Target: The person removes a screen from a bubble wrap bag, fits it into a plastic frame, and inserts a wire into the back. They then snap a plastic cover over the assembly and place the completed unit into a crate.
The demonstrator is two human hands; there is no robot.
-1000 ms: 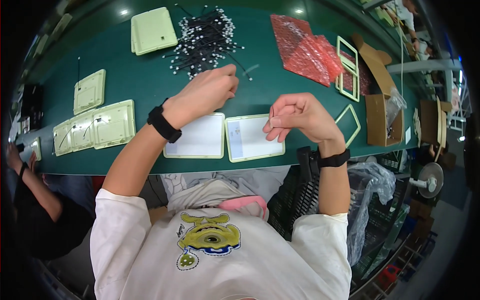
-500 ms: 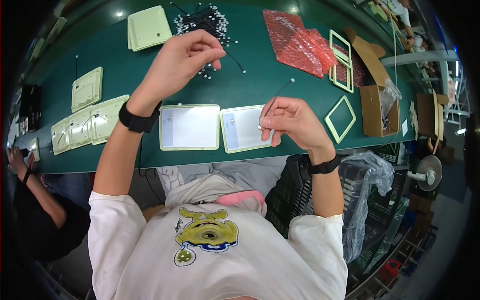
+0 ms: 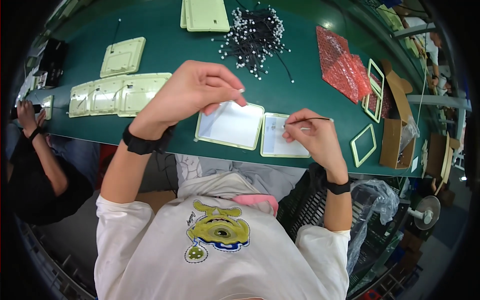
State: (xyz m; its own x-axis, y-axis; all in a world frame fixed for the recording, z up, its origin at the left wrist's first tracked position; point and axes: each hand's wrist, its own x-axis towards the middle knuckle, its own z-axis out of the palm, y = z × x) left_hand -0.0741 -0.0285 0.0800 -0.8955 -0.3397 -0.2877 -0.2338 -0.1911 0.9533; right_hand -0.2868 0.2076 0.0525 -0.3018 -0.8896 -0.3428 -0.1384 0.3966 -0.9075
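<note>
My right hand (image 3: pixel 321 142) pinches a short black cable (image 3: pixel 312 119) with small white end connectors, above the right one of two framed white panels (image 3: pixel 274 140). My left hand (image 3: pixel 197 92) is closed in a pinch over the far edge of the left framed panel (image 3: pixel 230 131). Something small and whitish shows at its fingertips, too small to make out. Both panels lie side by side near the table's front edge, with pale green-yellow rims. Beyond them lies a heap of black cables (image 3: pixel 255 37) with white connectors.
Pale back covers (image 3: pixel 122 57) lie at the left, more covers (image 3: pixel 207 15) at the far edge. To the right are red bubble wrap (image 3: pixel 340 65), empty frames (image 3: pixel 363 145) and a cardboard box (image 3: pixel 397 142). A co-worker's hand (image 3: pixel 29 117) is at far left.
My left hand has come down from beside the cable heap toward the left panel. The cable in my right hand has swung from upright to nearly level. The whole view has shifted.
</note>
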